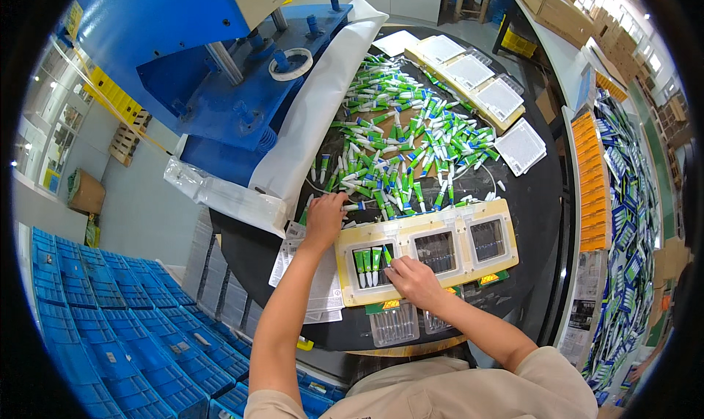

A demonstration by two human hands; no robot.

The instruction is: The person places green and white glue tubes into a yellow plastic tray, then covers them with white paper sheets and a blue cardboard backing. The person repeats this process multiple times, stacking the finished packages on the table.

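Observation:
A yellow-edged packing frame (pixel 404 237) with three windows lies on the black round table near me. In its left window several green-and-white tubes (pixel 375 259) stand side by side. My right hand (pixel 412 278) holds one more green tube (pixel 387 254) at that window's right side. The middle window (pixel 435 251) and right window (pixel 488 239) show clear tray cavities without tubes. My left hand (pixel 325 215) is at the near left edge of a large heap of tubes (pixel 407 138), fingers bent down; whether it grips one is hidden. Clear blister trays (pixel 395 325) with green cards stick out under the frame.
A blue press machine (pixel 236 105) with a white sheet over its edge stands at the left. Another frame holding printed cards (pixel 467 78) lies at the back right. Blue crates (pixel 110 331) are stacked lower left; a long bin of packed blisters (pixel 627 243) runs along the right.

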